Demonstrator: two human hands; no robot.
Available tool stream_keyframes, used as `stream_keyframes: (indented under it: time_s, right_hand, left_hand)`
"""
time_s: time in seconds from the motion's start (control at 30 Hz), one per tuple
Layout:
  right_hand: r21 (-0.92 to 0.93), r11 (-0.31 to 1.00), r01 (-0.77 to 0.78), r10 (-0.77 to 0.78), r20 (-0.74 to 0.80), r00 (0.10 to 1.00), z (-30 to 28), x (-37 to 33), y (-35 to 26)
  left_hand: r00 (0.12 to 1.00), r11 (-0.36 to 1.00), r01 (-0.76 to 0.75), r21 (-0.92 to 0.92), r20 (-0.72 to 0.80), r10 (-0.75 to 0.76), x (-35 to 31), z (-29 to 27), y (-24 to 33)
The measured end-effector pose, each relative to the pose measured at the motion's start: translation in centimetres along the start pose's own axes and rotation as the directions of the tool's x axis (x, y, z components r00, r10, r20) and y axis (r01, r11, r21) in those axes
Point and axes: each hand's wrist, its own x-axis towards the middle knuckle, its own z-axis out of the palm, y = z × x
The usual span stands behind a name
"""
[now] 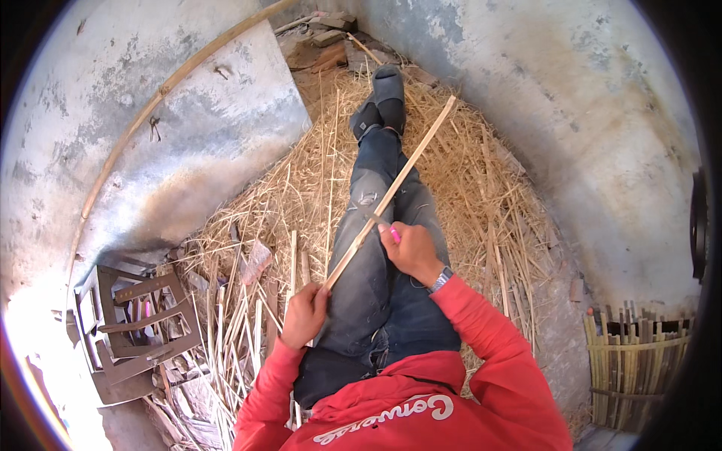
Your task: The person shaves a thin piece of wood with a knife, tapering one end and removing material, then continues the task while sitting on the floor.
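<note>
A long, pale strip of split bamboo or wood runs slantwise over my outstretched legs, its far end up by my feet. My left hand is closed round the near end, above my left thigh. In my right hand, fingers wrapped, is a small knife with a pink handle. Its short dark blade meets the strip near the middle, or lies just over it; I cannot tell which. A watch shows on my right wrist.
Shavings cover the floor around my legs. Several split strips lie at my left, beside a broken dark frame. A slatted basket stands at the right. Worn plaster walls rise on both sides, with a long pole along the left one.
</note>
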Motion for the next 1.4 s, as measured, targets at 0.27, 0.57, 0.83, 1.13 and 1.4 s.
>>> stream_keyframes:
  time_s: [0.27, 0.57, 0.83, 1.13, 1.4]
  right_hand:
    - [0.026, 0.994, -0.103, 0.105, -0.088, 0.991, 1.4, 2.5, 1.4]
    - [0.043, 0.999, 0.016, -0.011, -0.101, 0.995, 3.0, 2.7, 3.4]
    - [0.015, 0.994, 0.11, -0.107, -0.121, 0.987, 3.8, 3.1, 4.0]
    - [-0.004, 0.985, -0.174, 0.148, -0.514, 0.845, 1.7, 7.9, 14.5]
    - [0.09, 0.993, -0.072, 0.102, -0.409, 0.907, -3.7, 8.3, 9.9]
  left_hand:
    - [0.989, 0.978, -0.122, 0.166, -0.067, 0.135, 7.3, 3.4, 3.7]
    - [0.998, 0.995, -0.057, 0.078, -0.003, 0.058, 6.3, 2.4, 4.1]
    - [0.999, 0.991, -0.035, 0.126, -0.01, 0.036, 2.4, -0.9, 3.4]
    - [0.999, 0.955, 0.024, 0.296, 0.015, -0.03, -6.5, -9.4, 1.5]
    - [0.988, 0.98, 0.151, 0.13, 0.003, -0.153, -8.0, -7.5, -1.3]
